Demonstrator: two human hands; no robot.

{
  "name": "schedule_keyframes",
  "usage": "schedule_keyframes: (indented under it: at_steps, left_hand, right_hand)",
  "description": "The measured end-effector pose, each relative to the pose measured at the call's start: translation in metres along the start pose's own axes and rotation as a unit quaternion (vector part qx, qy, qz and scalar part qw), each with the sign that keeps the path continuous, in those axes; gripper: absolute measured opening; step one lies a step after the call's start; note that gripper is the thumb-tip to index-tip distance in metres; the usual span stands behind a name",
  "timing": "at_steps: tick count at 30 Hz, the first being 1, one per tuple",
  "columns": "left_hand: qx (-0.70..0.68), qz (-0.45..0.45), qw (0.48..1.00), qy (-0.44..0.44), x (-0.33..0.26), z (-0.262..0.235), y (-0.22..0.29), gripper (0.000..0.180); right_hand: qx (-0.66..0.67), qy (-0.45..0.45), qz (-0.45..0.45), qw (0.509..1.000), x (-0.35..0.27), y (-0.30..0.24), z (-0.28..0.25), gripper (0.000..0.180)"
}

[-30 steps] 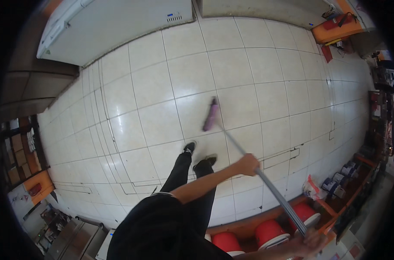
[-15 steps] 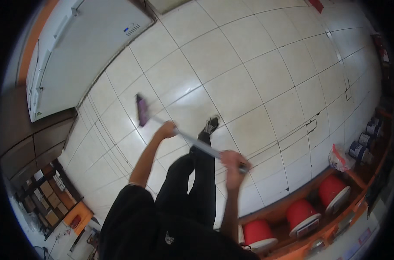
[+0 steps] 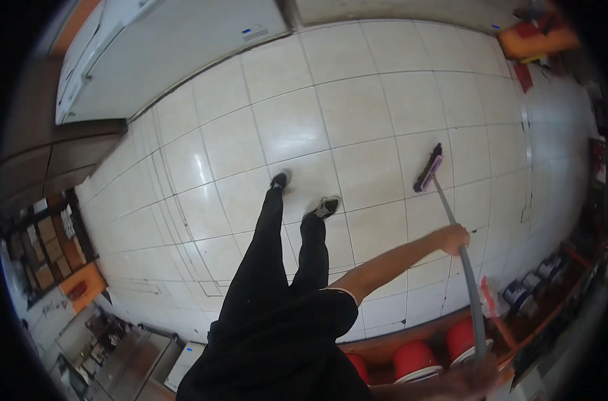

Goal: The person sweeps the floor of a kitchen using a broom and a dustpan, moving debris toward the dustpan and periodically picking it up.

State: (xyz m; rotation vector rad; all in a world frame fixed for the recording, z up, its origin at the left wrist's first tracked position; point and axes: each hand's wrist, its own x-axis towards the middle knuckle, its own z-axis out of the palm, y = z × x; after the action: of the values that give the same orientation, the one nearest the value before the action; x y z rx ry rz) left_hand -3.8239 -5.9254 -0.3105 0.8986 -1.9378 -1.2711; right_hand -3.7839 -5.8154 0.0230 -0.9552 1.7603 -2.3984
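Observation:
A broom with a purple and dark-bristled head point(image 3: 429, 172) rests on the tiled floor to the right of my feet. Its long grey handle point(image 3: 470, 281) slants from the head down toward the lower right. Partway along the handle, my left hand point(image 3: 453, 239) is closed around it, with the left arm reaching across to the right. Low in the picture, my right hand point(image 3: 474, 381) grips the upper end of the handle; it is somewhat blurred and dim.
Red round containers point(image 3: 416, 361) stand on an orange shelf along the lower right, with several cans point(image 3: 518, 294) and a plastic bag point(image 3: 492, 299) farther along. A white appliance point(image 3: 177, 57) borders the floor at the upper left. Shelving with boxes point(image 3: 47, 244) stands at left.
The broom head has swung from the left of my feet across to the right. Both hands have moved right with the handle, and my view and legs have shifted.

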Motion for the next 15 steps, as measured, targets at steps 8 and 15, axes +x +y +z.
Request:
schedule_keyframes:
  at_steps: [8,15]
  left_hand:
    - [0.125,-0.08,0.988,0.034,-0.164,-0.164,0.005,0.019]
    - [0.169,-0.433,0.885,0.027,-0.495,-0.363,-0.145,0.018]
  right_hand:
    - [-0.066,0.037,-0.034,0.997,-0.044,-0.068,0.103,0.034]
    - [0.023,-0.414,0.446,0.793,-0.279,0.035,0.096,0.012]
